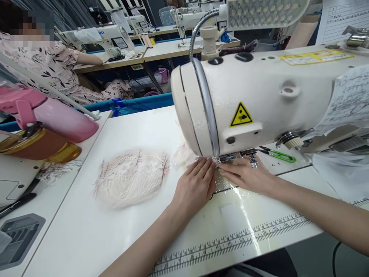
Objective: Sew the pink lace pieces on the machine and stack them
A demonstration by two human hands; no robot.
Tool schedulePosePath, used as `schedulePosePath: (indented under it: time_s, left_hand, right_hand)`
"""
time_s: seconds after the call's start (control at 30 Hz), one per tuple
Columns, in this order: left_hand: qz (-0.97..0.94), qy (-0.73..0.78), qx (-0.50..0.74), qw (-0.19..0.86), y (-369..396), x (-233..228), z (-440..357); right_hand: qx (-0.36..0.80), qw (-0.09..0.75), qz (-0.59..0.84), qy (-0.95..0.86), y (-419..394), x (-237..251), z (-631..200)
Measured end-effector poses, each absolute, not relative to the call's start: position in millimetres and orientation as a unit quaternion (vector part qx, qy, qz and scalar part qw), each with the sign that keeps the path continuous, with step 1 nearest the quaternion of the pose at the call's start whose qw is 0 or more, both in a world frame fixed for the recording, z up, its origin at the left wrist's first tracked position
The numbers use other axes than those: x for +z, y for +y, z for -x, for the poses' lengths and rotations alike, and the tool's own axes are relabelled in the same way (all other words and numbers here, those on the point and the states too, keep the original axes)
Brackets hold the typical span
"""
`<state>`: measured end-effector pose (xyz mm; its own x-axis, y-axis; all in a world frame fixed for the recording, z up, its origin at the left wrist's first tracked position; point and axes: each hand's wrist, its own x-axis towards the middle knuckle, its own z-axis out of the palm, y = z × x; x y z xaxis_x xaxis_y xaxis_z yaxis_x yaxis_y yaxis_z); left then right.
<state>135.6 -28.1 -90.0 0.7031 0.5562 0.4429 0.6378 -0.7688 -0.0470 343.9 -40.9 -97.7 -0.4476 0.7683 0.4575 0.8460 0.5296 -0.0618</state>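
Above the hands: the cream sewing machine head (259, 96) hangs low over the left hand (194, 184) and right hand (248, 175); little room upward.
Near side: the white table (115, 238) is bare up to the printed ruler strip (230, 240); easy passage.
Left: the pile of pale lace pieces (131, 177) lies well apart from the left hand; a bare gap is between.
Far left: the pink flask (54, 113) and brown-gold container (37, 144) block the table edge.
Right, far: the green thread snips (278, 154) lie just beside the presser foot (253, 159).

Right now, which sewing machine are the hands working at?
The big cream one nearest the camera, with the yellow warning sticker; left hand and right hand lie under its head.
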Motion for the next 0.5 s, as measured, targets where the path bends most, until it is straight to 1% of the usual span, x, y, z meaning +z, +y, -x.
schedulePosePath:
  time_s: [0.2, 0.33, 0.5]
  left_hand:
    - [0.910, -0.340, -0.206, 0.120, -25.4, -89.5, -137.8]
    - [0.910, -0.349, -0.194, 0.113, -25.7, -87.9, -139.0]
    - [0.909, -0.360, -0.181, 0.105, -24.4, -88.3, -138.1]
  right_hand:
    - [-0.104, 0.201, 0.468, -0.854, -38.3, -96.1, -343.1]
    - [-0.090, 0.231, 0.451, -0.858, -35.3, -94.9, -345.2]
    - [-0.030, 0.270, 0.477, -0.836, -30.3, -90.0, -352.9]
